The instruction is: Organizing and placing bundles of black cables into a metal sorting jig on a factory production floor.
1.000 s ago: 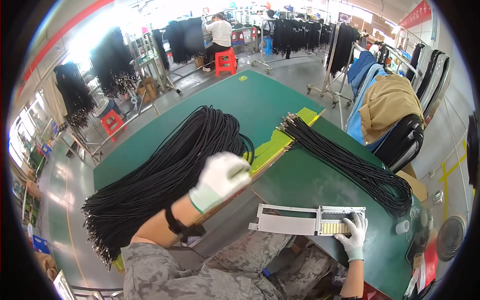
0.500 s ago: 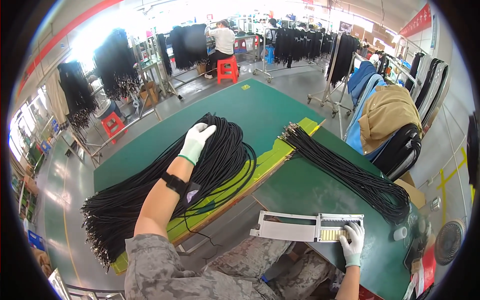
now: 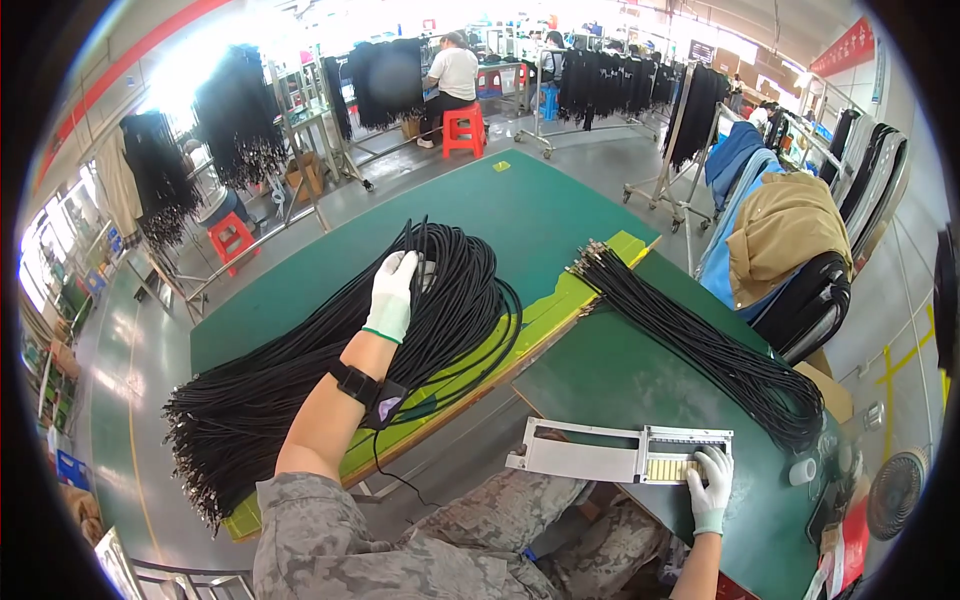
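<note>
A large heap of black cables with metal-looking ends spreads over the green table at left. My left hand, in a white glove, is at the heap's looped far end. Its fingers are curled around some of the cable, and a few loops stand up just beyond them. At lower right, my gloved right hand grips the right end of a long silver metal fixture, thumb and fingers on its edge beside a row of yellowish blocks. A smaller bundle of black cables lies beyond the fixture.
A yellow-green strip runs along the near edge of the green table. A white roll and a small fan are at far right. Clothes drape a chair. Hanging racks and a seated person are behind.
My left hand's fingers have closed in on the cables, and several loops now rise above them. The right hand stays on the fixture. The whole view has shifted slightly.
</note>
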Demonstrator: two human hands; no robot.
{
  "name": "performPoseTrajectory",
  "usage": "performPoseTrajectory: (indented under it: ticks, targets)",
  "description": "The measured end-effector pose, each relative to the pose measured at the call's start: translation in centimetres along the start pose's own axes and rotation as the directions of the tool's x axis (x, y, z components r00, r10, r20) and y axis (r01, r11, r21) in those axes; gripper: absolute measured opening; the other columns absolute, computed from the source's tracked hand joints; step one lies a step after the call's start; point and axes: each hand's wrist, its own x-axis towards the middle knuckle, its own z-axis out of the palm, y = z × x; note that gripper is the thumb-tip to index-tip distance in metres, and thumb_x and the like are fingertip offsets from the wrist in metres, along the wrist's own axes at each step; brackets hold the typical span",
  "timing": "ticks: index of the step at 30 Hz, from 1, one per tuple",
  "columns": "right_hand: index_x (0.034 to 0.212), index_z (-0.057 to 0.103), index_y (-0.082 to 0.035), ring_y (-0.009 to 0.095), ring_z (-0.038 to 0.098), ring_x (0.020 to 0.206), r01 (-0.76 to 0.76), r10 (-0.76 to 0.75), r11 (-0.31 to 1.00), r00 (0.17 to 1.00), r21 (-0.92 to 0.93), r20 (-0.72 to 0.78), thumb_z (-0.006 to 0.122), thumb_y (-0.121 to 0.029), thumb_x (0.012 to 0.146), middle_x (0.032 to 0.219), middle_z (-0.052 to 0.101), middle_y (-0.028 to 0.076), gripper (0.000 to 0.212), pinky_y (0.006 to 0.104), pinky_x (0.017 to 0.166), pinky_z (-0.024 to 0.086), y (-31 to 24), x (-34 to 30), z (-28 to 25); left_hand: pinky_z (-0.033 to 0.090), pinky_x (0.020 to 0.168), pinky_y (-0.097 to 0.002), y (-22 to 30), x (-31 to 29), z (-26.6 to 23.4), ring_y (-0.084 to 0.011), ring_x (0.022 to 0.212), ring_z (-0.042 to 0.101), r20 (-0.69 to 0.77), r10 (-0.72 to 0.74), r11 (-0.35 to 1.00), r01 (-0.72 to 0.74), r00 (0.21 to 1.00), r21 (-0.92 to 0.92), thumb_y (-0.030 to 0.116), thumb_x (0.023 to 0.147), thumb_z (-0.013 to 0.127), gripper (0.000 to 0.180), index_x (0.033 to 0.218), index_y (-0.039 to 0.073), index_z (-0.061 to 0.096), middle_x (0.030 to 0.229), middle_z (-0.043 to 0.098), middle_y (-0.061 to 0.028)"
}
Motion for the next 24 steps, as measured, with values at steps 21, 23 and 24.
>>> performPoseTrajectory:
  ticks: [21, 23, 24]
  targets:
    - [0.101, 0.067, -0.003, 0.035, 0.052, 0.116, -0.013, 0.013, 1.0, 1.0, 0.001, 0.001, 0.066, -0.015, 0.075, 0.114, 0.063, 0.016, 0.029, 0.0482, 0.108, 0.032, -0.2, 0.0, 0.0, 0.048, 0.072, -0.024, 0.7, -0.7, 1.0, -0.01, 0.078, 0.061, 0.012, 0.037, 0.998, -0.037, 0.999, 0.046, 0.014, 0.091, 0.065, 0.018, 0.104, 0.001, 0.061, 0.089, 0.065, -0.0018]
    - [0.101, 0.067, -0.002, 0.035, 0.052, 0.116, -0.013, 0.013, 1.0, 1.0, 0.008, -0.001, 0.066, -0.015, 0.075, 0.114, 0.063, 0.016, 0.029, 0.0479, 0.108, 0.032, -0.2, 0.0, 0.1, 0.048, 0.072, -0.0237, 0.6, -0.6, 0.9, -0.0096, 0.078, 0.06, 0.018, 0.061, 0.995, -0.063, 0.998, 0.078, 0.012, 0.089, 0.068, 0.018, 0.102, 0.001, 0.062, 0.088, 0.065, -0.0013]
    - [0.101, 0.067, -0.002, 0.035, 0.052, 0.116, -0.013, 0.013, 1.0, 1.0, 0.012, -0.001, 0.066, -0.015, 0.075, 0.114, 0.063, 0.016, 0.029, 0.0478, 0.109, 0.032, -0.2, 0.1, 0.1, 0.048, 0.073, -0.0235, 0.5, -0.5, 0.7, -0.0094, 0.078, 0.06, 0.02, 0.074, 0.993, -0.075, 0.997, 0.094, 0.011, 0.087, 0.07, 0.018, 0.101, 0.002, 0.062, 0.087, 0.065, -0.001]
